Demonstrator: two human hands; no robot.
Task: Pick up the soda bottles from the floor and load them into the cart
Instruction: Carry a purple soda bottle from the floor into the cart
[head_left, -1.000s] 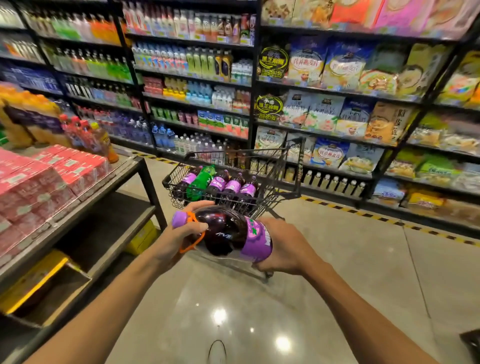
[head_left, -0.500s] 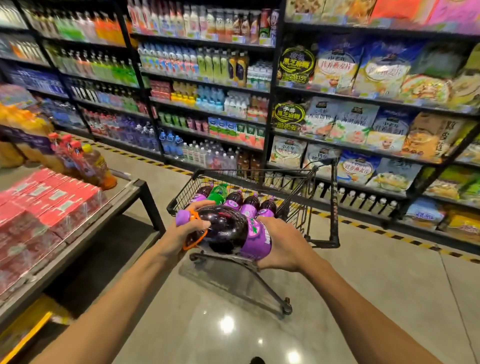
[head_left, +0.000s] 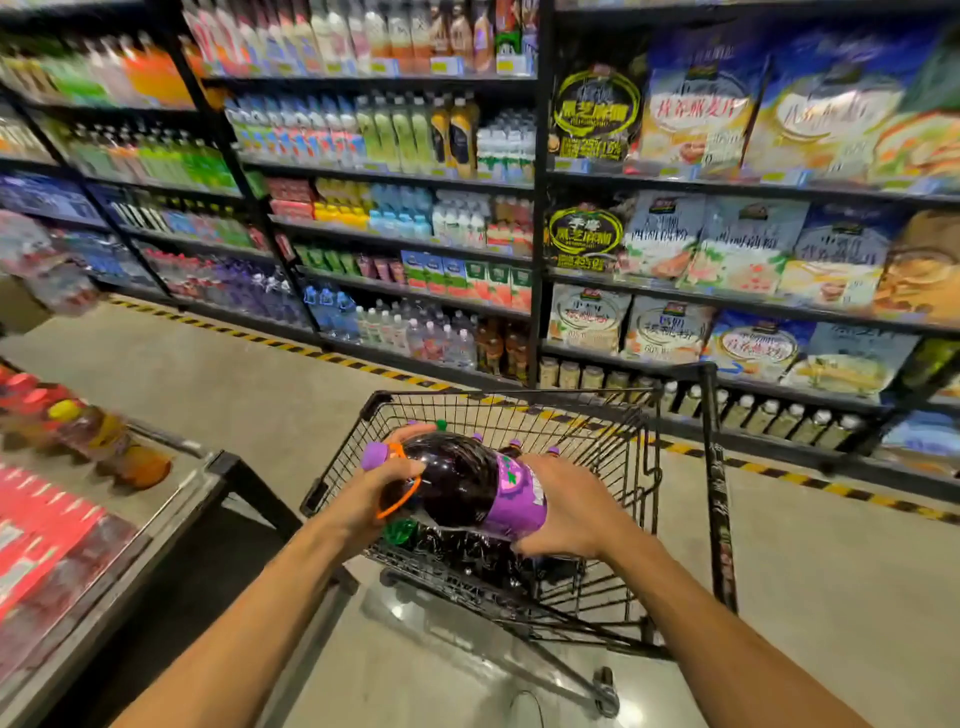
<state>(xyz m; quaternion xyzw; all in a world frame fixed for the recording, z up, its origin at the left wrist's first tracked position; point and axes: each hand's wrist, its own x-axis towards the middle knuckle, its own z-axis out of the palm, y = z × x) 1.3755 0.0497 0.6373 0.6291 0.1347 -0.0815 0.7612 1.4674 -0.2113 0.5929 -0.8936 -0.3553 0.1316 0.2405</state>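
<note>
Whereas a second ago the person was carrying the large grape soda bottle (head_left: 462, 483) on its side short of the wire shopping cart (head_left: 519, 396), the bottle is now hanging over the basket itself, inside the near rim and just above the bottles already loaded (head_left: 470, 553). The cart is also filling much more of the head view, so the person is evidently closing in and looking down into it. The grip is staying as it was. The left hand (head_left: 371, 493) is wrapping the neck end, fingers curled over the shoulder beside the purple cap (head_left: 375, 456), with the orange carry loop (head_left: 400, 501) showing against the palm. The right hand (head_left: 576, 506) is clamping the base end, its fingers spread and bent round the purple label (head_left: 517, 493). The bottle is lying roughly level, cap pointing left, and whether it is touching the load beneath cannot be told.

For the task, the carrying appears to be over and the placing is beginning. The next move is likely calling for a gentle lowering onto the row below and a release of both hands. A round bottle laid on others could roll, so settling it into a gap seems wise.
</note>
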